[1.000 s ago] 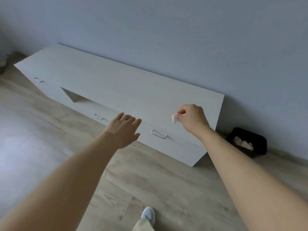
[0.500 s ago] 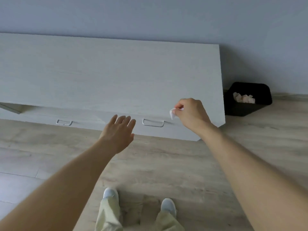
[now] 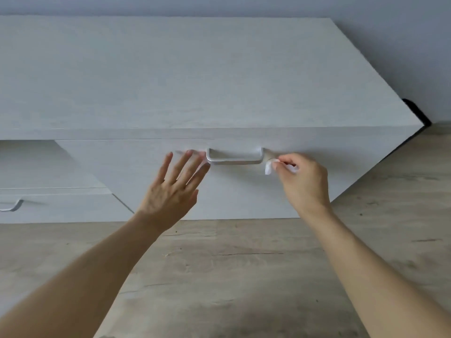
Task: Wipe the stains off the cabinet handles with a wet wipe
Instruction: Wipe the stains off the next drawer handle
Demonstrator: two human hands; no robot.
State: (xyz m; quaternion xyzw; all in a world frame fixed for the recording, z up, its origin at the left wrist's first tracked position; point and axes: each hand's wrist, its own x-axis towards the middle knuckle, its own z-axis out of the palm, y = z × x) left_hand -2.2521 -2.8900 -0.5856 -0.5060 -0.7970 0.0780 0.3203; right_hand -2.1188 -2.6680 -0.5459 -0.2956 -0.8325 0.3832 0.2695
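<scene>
Wall (image 3: 366,32): plain grey-blue, across the top of the frame and down the upper right.
Floor (image 3: 244,276): pale wood-look planks filling the lower half, running up the right edge beside the cabinet's end.
Cabinet (image 3: 170,69): long, low, whitish with a faint wood grain; its top takes up the upper middle, its front the band across the centre. At left of the frame the front steps back to a recessed part.
Left arm and left hand (image 3: 170,191): bare forearm rising from the lower left corner; the hand is spread flat with straight fingers (image 3: 181,164), their tips at the drawer front just left of the handle. Whether they touch the handle's left end cannot be told; they hold nothing.
Right arm and right hand (image 3: 302,181): bare forearm rising from the lower right corner; the hand is curled, thumb and forefinger pinching the wet wipe, just right of the handle.
Handle (image 3: 235,157): white, U-shaped bar on the drawer front, centre of the frame, between the two hands.
Second handle (image 3: 12,207): same kind, partly cut off at the left edge, on the recessed lower front.
Stain: a brownish smear on the drawer front at the handle's right end, just above the wipe; blurred.
Wet wipe (image 3: 268,169): small white crumpled piece sticking out left of the right hand's fingertips, near the handle's right end; contact with the handle cannot be told.
Black object (image 3: 418,113): dark edge showing behind the cabinet's right end, at the right of the frame.
</scene>
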